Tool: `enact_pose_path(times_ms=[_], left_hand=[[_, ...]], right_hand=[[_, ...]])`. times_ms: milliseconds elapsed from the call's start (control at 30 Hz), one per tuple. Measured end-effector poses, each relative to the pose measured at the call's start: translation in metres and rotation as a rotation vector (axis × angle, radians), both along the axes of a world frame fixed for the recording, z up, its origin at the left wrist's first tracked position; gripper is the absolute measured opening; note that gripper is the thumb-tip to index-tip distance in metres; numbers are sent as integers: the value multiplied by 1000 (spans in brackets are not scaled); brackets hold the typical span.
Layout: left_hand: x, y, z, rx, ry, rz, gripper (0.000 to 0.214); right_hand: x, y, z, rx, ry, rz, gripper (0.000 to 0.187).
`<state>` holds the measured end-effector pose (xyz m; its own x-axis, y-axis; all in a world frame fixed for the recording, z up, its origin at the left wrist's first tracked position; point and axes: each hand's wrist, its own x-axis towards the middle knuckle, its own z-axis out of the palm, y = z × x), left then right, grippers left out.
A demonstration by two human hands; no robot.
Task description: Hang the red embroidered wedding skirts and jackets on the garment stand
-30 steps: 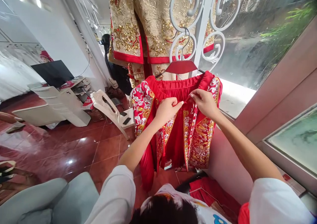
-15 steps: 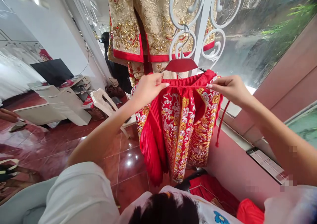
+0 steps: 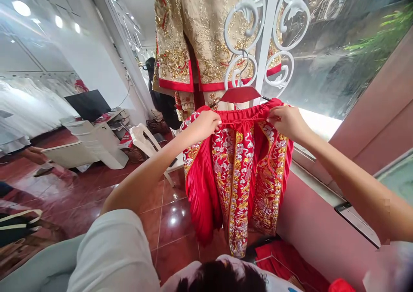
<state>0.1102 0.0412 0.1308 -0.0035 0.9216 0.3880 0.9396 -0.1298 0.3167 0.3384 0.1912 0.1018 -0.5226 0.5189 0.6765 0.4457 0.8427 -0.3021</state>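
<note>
A red skirt [image 3: 238, 171] with gold and silver embroidered panels and pleated red sides hangs from a hanger [image 3: 240, 95] with a dark red middle. Along its gathered waistband [image 3: 238, 115] runs a thin red drawstring [image 3: 248, 121]. My left hand [image 3: 206, 126] is closed at the left of the waistband, thumb and fingers pinching the drawstring. At the right side, my right hand [image 3: 287, 122] pinches it too, fingers curled. A loose stretch of cord hangs below my right hand across the embroidery.
Behind the skirt hang a gold beaded garment [image 3: 209, 47] and a white scrolled metal frame [image 3: 266, 34]. A white chair [image 3: 145, 143] and a desk [image 3: 97, 141] stand left. A phone [image 3: 358, 223] lies on the right ledge. Red cloth [image 3: 287, 262] lies below.
My right hand has come inward and its fingers have curled more. The loose cord end has swung from beside the skirt to its front. The view has shifted slightly.
</note>
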Motion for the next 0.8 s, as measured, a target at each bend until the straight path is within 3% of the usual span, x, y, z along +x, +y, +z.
enact_pose_path(times_ms=[133, 267, 400, 500, 667, 800], left_hand=[[9, 9, -3, 27, 9, 11, 30], [13, 11, -8, 58, -26, 31, 43], [15, 11, -10, 97, -31, 12, 52], [16, 9, -2, 123, -109, 8, 49], [6, 5, 13, 109, -232, -22, 47], [-10, 5, 4, 89, -278, 10, 51]], right_hand=[[-22, -12, -5, -142, 56, -58, 11], [-31, -23, -7, -351, 98, -17, 7], [-23, -32, 1, -361, -89, 45, 44], [-14, -34, 14, -381, -27, 143, 54], [5, -15, 31, -473, 81, 190, 47], [9, 5, 22, -544, 155, 138, 53]])
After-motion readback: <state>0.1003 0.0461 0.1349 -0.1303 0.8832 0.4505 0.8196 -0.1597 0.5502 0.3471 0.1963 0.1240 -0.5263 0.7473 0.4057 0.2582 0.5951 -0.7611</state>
